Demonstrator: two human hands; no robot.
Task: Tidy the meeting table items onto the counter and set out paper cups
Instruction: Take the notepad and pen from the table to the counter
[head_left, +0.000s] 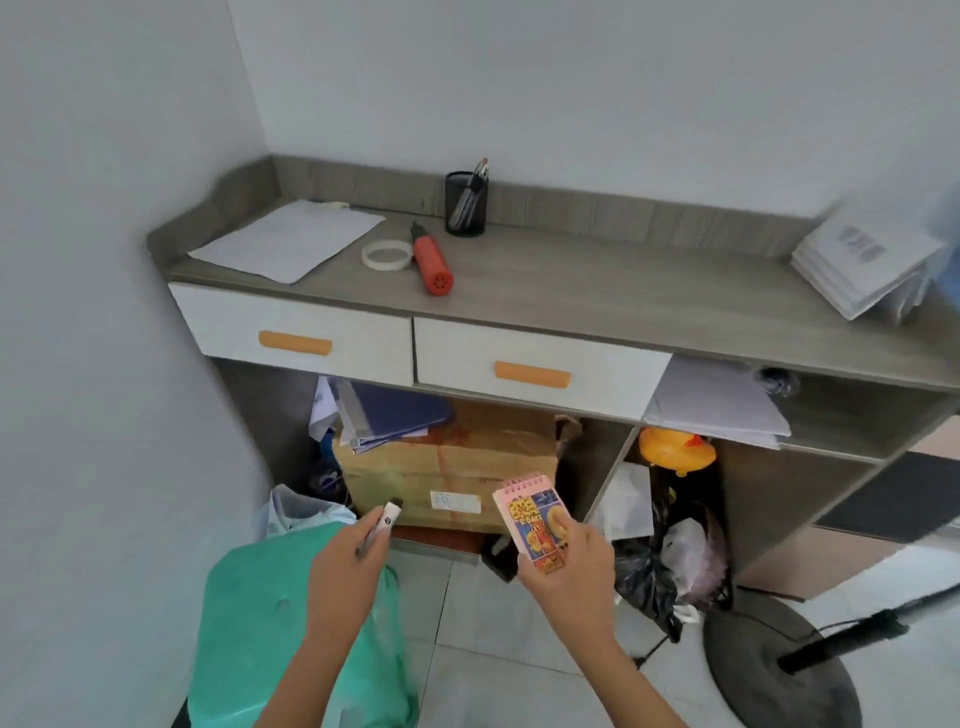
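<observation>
Your left hand grips a marker | your right hand pinches a pink notepad, cover lettering too blurred to read | both held off the counter, below its front edge.

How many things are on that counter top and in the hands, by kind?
Paper stacks: 2
Tape roll: 1
Red pump: 1
Mesh pen holder: 1
Marker, left hand: 1
Pink spiral notepad, right hand: 1
Total: 7
</observation>
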